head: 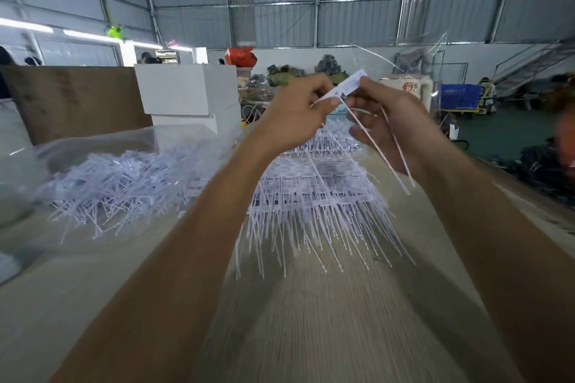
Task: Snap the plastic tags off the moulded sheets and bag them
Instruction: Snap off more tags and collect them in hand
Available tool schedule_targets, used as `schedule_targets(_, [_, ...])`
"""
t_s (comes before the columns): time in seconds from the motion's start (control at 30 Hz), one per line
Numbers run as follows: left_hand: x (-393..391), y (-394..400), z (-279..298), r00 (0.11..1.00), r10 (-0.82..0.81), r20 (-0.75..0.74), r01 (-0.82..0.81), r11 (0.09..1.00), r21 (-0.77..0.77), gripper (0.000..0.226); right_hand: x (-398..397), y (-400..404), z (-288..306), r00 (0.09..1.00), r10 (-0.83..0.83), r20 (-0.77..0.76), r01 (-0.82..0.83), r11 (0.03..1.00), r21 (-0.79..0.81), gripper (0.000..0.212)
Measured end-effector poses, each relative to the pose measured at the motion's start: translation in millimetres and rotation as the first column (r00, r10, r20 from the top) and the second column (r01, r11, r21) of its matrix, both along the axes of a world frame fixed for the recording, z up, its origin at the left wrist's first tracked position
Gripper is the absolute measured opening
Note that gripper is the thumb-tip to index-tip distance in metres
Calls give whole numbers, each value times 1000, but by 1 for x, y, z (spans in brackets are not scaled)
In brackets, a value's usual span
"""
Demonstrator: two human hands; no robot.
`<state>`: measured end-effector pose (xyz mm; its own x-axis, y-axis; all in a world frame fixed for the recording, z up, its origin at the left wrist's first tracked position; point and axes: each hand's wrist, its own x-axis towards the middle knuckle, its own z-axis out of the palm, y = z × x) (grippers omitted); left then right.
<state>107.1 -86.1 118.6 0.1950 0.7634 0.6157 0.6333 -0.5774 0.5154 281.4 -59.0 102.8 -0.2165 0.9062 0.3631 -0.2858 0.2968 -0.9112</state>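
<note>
Loose tags [124, 177] heaped far left on the table [311, 336] by a clear bag [93, 146]; moulded sheets [314, 190] stacked centre, tails toward the person. Left hand [295, 115] curled, thumb and fingers pinching one end of a white tag strip [348, 84] held raised above the stack; right hand [385, 121] pinching the other end, long tails hanging below. Best, I judge, to grip close to the joint and twist short, so tails don't snag.
</note>
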Motion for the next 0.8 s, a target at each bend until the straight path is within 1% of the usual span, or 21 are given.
schedule_targets(0.07, [-1,1,2,999,22,-47,-21,1000,21,13,5,-1,3,996,-47,74,45,999,29,24])
schedule_targets(0.13, [-1,0,4,995,44,-94,-40,998,41,13,11,-1,3,983,-101,151,89,993,81,17])
schedule_targets(0.2, [0,-1,4,988,107,-109,-97,991,93,16,12,-1,2,975,-113,191,87,987,138,15])
schedule_targets(0.27, [3,-1,2,984,166,-59,-155,977,149,24,12,-3,2,963,-124,239,71,973,219,11])
schedule_targets(0.33, [4,1,1,985,170,20,-171,974,147,34,13,-6,4,949,-148,279,61,953,298,7])
schedule_targets(0.4, [2,2,2,989,125,78,-131,988,79,42,16,-8,9,932,-181,314,57,929,366,7])
schedule_targets(0.43, [2,2,2,990,80,116,-83,996,28,44,17,-10,10,925,-191,329,50,918,392,8])
schedule_targets(0.53, [-1,0,4,963,-35,266,61,994,-90,36,15,-16,12,915,-209,346,35,893,448,8])
schedule_targets(0.57, [-3,-1,5,953,-48,300,82,992,-100,35,13,-18,12,913,-230,337,48,880,472,8])
schedule_targets(0.7, [-4,-5,8,915,-101,392,144,986,-82,43,0,-26,17,899,-343,271,136,809,572,7])
schedule_targets(0.8, [-5,-13,16,853,-150,501,231,967,-104,47,-5,-37,22,877,-409,251,166,749,641,6])
